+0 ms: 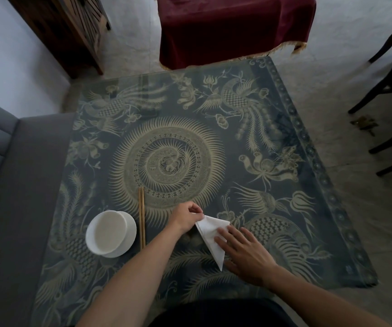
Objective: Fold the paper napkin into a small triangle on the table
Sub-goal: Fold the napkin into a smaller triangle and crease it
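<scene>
Although only the head view is available, it shows the fold well advanced: the paper napkin (210,234) already lies as a white triangle on the table (284,142), to the right of the chopsticks (142,218), with its long point directed toward the person and its short edge on the far side. The left hand (186,217), also right of the chopsticks, is closed in a pinch on the napkin's far-left corner, which appears slightly raised off the surface. The right hand (244,252) lies open and flat, palm down, with its fingertips (223,234) pressing the right half of the napkin against the table; it grips nothing. Judged from this arrangement, at least one diagonal fold is complete, and the step in hand is either creasing the present triangle or lifting the pinched corner for a further fold. Whether the triangle counts as small enough cannot be determined, so one more halving fold and a final flattening may remain. A white bowl (110,233) stands just left of the chopsticks, well clear of the napkin and uninvolved in the work.
</scene>
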The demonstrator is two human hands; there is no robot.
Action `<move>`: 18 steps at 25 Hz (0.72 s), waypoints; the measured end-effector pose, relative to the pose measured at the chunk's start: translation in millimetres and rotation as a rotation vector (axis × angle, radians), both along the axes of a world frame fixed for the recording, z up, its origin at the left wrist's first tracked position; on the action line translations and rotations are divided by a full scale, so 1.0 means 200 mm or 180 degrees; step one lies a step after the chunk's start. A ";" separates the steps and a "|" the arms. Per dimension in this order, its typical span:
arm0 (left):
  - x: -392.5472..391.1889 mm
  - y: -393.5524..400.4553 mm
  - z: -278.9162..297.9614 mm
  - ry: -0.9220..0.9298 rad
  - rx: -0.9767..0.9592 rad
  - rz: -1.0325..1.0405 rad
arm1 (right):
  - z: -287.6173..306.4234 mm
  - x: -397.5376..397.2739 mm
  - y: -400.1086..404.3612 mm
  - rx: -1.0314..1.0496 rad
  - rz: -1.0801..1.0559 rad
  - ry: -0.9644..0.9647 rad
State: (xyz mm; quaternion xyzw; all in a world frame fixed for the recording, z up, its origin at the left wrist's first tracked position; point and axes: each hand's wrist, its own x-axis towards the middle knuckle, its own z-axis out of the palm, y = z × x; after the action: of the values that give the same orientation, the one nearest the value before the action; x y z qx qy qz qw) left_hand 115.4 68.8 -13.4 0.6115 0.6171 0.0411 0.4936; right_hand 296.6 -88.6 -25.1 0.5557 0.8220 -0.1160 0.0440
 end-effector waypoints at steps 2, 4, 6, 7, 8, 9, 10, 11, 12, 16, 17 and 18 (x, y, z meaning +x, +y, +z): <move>-0.01 0.01 0.00 -0.0170 -0.0041 0.0177 | 0.00 0.00 0.00 0.0029 0.0008 -0.0015; -0.01 0.00 0.01 -0.0283 -0.0046 0.0275 | 0.00 -0.01 0.00 0.0069 -0.0013 -0.0006; -0.02 -0.01 0.02 -0.0359 -0.0181 0.0315 | 0.00 -0.01 0.00 0.0091 -0.0025 0.0009; -0.02 -0.02 0.02 -0.0382 -0.0280 0.0298 | 0.00 -0.02 0.00 0.0093 -0.0032 0.0011; -0.02 -0.03 0.02 -0.0390 -0.0335 0.0272 | 0.00 -0.02 0.01 0.0090 -0.0046 0.0009; -0.02 -0.03 0.03 -0.0377 -0.0311 0.0233 | 0.01 -0.03 0.01 0.0072 -0.0060 0.0005; -0.02 -0.03 0.03 -0.0343 -0.0208 0.0168 | 0.01 -0.03 0.02 0.0039 -0.0074 0.0000; -0.01 -0.03 0.04 -0.0292 -0.0059 0.0061 | 0.01 -0.04 0.03 -0.0004 -0.0092 -0.0004; -0.01 -0.03 0.05 -0.0247 0.0084 -0.0067 | 0.01 -0.05 0.04 -0.0042 -0.0119 -0.0003; 0.02 -0.04 0.09 -0.0226 0.0384 -0.0286 | 0.02 -0.08 0.07 -0.0023 -0.0222 0.0077; 0.02 -0.04 0.10 -0.0207 0.0488 -0.0289 | 0.02 -0.08 0.06 0.0017 -0.0173 0.0088; 0.02 -0.04 0.10 -0.0187 0.0580 -0.0285 | 0.01 -0.07 0.05 0.0070 -0.0115 0.0095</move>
State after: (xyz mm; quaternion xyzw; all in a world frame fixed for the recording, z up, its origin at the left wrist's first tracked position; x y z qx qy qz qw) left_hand 119.3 61.7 6.3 0.6793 0.5681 0.0928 0.4551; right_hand 281.8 -78.0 -22.5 0.5691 0.8137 -0.1160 0.0236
